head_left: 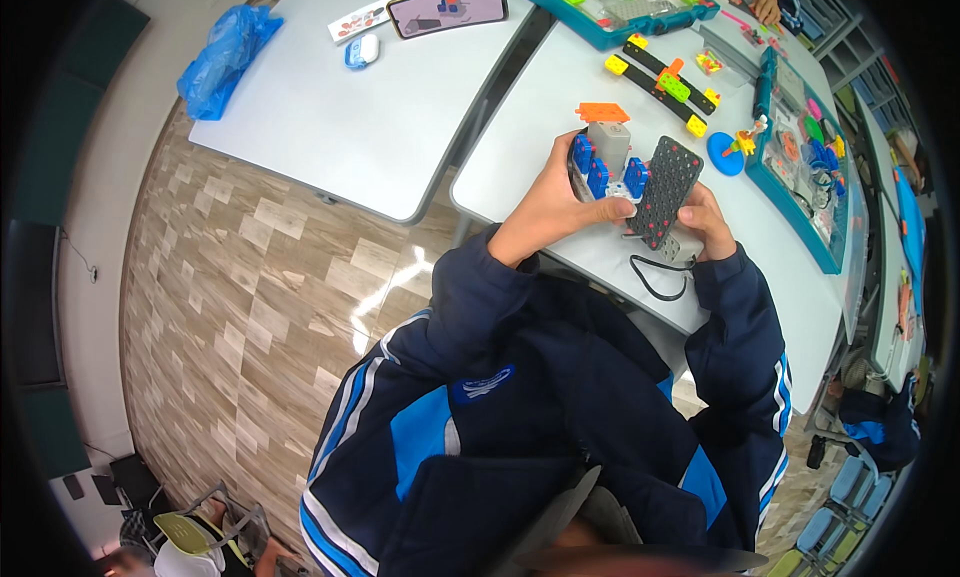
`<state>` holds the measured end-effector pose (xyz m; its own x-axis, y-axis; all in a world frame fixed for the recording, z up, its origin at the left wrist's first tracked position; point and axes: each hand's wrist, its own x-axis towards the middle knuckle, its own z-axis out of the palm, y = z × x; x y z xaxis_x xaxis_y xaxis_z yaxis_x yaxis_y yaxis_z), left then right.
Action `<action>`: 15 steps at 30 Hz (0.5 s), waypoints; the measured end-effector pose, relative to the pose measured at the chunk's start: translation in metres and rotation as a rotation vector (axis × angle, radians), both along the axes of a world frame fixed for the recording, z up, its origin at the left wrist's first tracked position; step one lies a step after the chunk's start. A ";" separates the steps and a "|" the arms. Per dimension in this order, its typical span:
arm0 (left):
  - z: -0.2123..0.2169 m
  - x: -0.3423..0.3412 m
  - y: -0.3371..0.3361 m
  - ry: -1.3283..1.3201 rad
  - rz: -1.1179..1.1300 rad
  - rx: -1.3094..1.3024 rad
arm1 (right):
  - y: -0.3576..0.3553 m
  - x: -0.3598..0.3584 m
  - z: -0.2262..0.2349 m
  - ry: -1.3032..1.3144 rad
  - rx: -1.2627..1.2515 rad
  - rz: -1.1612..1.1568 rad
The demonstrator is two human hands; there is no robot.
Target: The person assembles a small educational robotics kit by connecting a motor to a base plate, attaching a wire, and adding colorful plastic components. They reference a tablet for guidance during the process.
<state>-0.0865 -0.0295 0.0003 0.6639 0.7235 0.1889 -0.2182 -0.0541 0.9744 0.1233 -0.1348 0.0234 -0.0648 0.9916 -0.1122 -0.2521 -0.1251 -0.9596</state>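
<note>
Both of my hands hold parts of a plastic building-kit model above the near edge of the white table. My left hand (560,202) is closed around the left side, where blue pieces (597,175) sit beside a grey block (609,145). My left thumb lies along its near side. My right hand (708,222) grips a black perforated plate (670,187) with red dots, tilted upright, from its right edge. Under the plate are a grey part (682,244) and a looped black cable (655,282). Whether the plate is joined to the blue part, I cannot tell.
An orange toothed piece (601,112) is just beyond the model. Black beams with coloured connectors (665,82) and a blue disc (725,154) lie farther off. Teal kit trays (795,212) border the table (520,167). A propped phone (448,9) stands left; another person's hand (766,7) is far right.
</note>
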 end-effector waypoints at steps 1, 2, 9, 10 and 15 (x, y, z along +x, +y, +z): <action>0.000 0.000 0.000 -0.044 -0.015 0.003 | 0.000 -0.001 0.001 0.010 0.006 -0.003; 0.001 0.001 -0.001 -0.060 -0.028 -0.027 | 0.000 -0.002 0.002 0.020 0.012 -0.005; 0.017 -0.006 -0.003 -0.181 -0.136 -0.319 | -0.003 -0.015 0.010 0.086 0.092 0.032; 0.018 -0.007 -0.003 -0.171 -0.136 -0.339 | -0.002 -0.017 0.010 0.062 0.110 0.029; 0.016 -0.006 -0.004 -0.204 -0.061 -0.368 | 0.000 -0.021 0.014 -0.051 0.207 0.039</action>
<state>-0.0930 -0.0332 0.0158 0.6834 0.7278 0.0566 -0.4002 0.3087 0.8629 0.1023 -0.1353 0.0371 -0.1029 0.9906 0.0898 -0.2010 0.0677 -0.9772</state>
